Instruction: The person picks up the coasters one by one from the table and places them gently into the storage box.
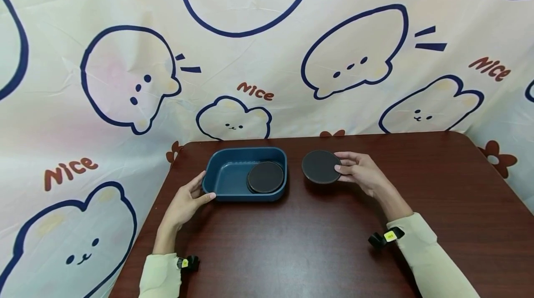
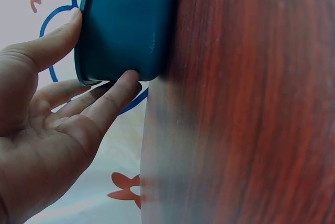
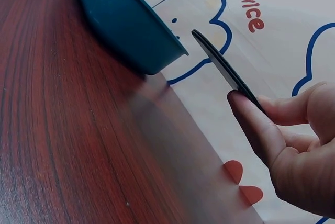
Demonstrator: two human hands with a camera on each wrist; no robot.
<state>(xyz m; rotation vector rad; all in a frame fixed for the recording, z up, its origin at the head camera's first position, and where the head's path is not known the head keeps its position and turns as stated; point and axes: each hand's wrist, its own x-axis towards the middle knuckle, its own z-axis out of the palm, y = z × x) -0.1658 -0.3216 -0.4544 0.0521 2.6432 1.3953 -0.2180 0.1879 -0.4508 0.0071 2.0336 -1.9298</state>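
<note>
A blue rectangular plastic bin [image 1: 233, 198] stands toward the back left of the table. My left hand [image 1: 187, 201] holds its left end, thumb at the near rim and fingers against the end wall, as the left wrist view also shows on the bin [image 2: 128, 25]. Inside, at the right, lie round black coasters [image 1: 265, 177], apparently stacked; their number cannot be told. To the right of the bin, my right hand [image 1: 362, 171] pinches another black coaster [image 1: 320, 167] by its right edge. In the right wrist view this thin coaster [image 3: 222, 64] is tilted, seen edge-on and raised off the table.
The dark brown wooden table [image 1: 292, 247] reaches back to a pale cloth backdrop [image 1: 288, 66] printed with cartoon bears. Small black straps with yellow labels sit at the left wrist [image 1: 188, 263] and the right wrist [image 1: 386, 237].
</note>
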